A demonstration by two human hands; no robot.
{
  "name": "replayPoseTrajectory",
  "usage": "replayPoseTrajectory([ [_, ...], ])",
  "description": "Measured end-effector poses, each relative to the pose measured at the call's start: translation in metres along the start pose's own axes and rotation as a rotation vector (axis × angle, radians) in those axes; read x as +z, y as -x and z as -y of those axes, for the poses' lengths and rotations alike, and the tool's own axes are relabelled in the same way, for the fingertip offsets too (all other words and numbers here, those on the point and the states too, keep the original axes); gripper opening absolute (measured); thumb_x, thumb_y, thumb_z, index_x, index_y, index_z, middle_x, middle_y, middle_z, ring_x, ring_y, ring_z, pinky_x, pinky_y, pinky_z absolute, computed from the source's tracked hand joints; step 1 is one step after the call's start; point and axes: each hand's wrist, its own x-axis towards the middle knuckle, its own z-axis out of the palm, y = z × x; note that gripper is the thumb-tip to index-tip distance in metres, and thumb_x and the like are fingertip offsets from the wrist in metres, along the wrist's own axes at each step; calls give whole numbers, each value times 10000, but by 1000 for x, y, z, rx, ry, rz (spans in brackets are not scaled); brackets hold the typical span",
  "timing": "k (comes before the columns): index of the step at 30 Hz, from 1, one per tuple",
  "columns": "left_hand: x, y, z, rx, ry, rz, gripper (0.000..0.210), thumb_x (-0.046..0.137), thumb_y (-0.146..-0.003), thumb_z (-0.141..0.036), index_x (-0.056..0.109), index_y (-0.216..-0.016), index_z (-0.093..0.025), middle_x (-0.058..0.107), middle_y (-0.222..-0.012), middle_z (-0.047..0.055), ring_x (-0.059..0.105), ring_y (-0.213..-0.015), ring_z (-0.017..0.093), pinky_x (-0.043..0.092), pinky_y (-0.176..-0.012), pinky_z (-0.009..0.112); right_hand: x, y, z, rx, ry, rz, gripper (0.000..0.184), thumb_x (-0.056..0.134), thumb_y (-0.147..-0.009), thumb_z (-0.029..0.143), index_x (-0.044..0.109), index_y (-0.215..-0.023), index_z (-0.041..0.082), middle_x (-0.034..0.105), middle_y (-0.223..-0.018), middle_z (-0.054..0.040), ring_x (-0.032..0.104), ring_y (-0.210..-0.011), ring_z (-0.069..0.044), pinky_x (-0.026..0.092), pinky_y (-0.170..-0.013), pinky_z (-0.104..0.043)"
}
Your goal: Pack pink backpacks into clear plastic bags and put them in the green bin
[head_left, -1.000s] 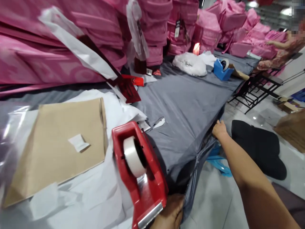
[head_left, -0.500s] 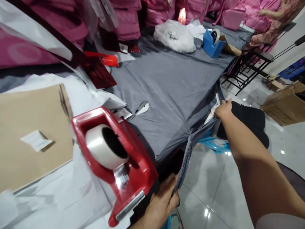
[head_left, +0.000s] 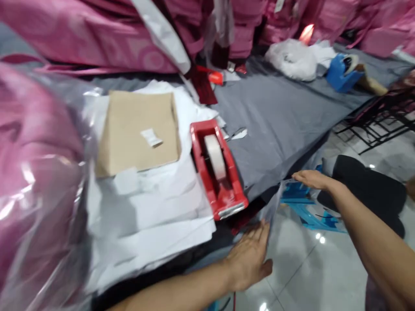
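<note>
My left hand (head_left: 249, 259) is at the near edge of the grey cloth (head_left: 259, 110) that covers the table. Its fingers stretch forward against the hanging cloth, and the thumb stands apart. Farther along that edge, my right hand (head_left: 309, 178) reaches out flat, fingertips by the cloth's rim. A pale, blurred fold of the cloth hangs between the two hands. Close to my left hand, a red tape dispenser (head_left: 231, 183) with a roll of clear tape (head_left: 214, 156) stands on the tabletop.
White paper sheets (head_left: 162, 216) and a cardboard piece (head_left: 139, 125) lie left of the dispenser. Pink bags (head_left: 129, 39) line the back. A plastic-wrapped pink bundle (head_left: 35, 172) is at left. A blue tape dispenser (head_left: 342, 73), blue stool (head_left: 311, 216) and black cushion (head_left: 363, 190) are at right.
The view has swung left, showing more paper and the wrapped bundle. Both hands were gripping the cloth edge; their fingers are now straighter, and the cloth fold between them hangs differently.
</note>
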Motion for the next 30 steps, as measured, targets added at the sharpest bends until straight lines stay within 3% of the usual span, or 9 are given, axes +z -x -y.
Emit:
replayPoseTrajectory([
  [4,1,8,-16,-110,30,-58,981,598,-877,-404,53,-1640,-116,153,-1700,234,142,-1569,409,143,-1255,638,0,21,0,99,317,-186,460,302,-1016,302,732,-1064,147,750,-1055,-226,701,-1010,-350,484,-860,-477],
  [7,6,19,-21,-156,127,-83,979,563,-888,-475,27,-1646,-164,157,-1704,218,136,-1563,433,165,-1231,677,-3,47,9,64,441,-475,431,338,-1024,278,736,-971,119,743,-911,-254,696,-919,-350,462,-850,-493],
  [10,11,31,-25,-157,181,-143,967,560,-885,-455,57,-1642,-124,209,-1689,229,222,-1554,394,251,-1239,601,4,77,51,-80,447,-791,363,409,-1002,287,730,-1038,123,741,-994,-231,668,-947,-341,455,-902,-491],
  [12,14,40,-28,-133,179,-169,991,584,-868,-425,66,-1631,-63,242,-1673,248,268,-1544,368,293,-1243,530,18,92,99,-274,396,-852,344,423,-996,283,720,-1096,141,744,-1022,-181,664,-960,-300,475,-896,-429],
  [15,23,54,-31,-113,113,-185,927,590,-866,-417,206,-1589,19,348,-1615,283,351,-1503,379,313,-1239,493,51,103,179,-493,345,-591,323,432,-1000,258,737,-1070,178,760,-975,-120,687,-930,-236,494,-843,-333],
  [18,38,73,-27,-108,-14,-182,791,563,-900,-422,397,-1469,102,460,-1510,341,418,-1454,406,323,-1230,480,79,106,238,-466,330,-168,324,462,-1021,326,747,-1135,226,786,-989,-92,725,-921,-229,496,-782,-300],
  [20,44,91,-17,-86,-96,-187,794,569,-910,-400,363,-1484,108,426,-1534,349,393,-1473,404,312,-1237,483,90,109,257,-408,362,15,385,422,-1045,399,759,-1158,248,795,-1020,-101,743,-957,-266,507,-781,-323],
  [26,37,199,60,90,-311,-313,513,521,-942,-271,530,-1433,-124,578,-1483,175,560,-1364,302,414,-1189,452,99,118,283,-319,455,111,615,323,-1030,623,670,-1365,242,786,-1047,-184,735,-1050,-370,538,-864,-452],
  [30,51,278,137,-77,-463,-707,522,463,-958,-346,516,-1477,-315,670,-1399,49,628,-1296,294,540,-1079,455,112,118,328,-335,294,181,813,426,-917,793,451,-1551,286,719,-1273,-180,679,-1188,-377,544,-925,-465],
])
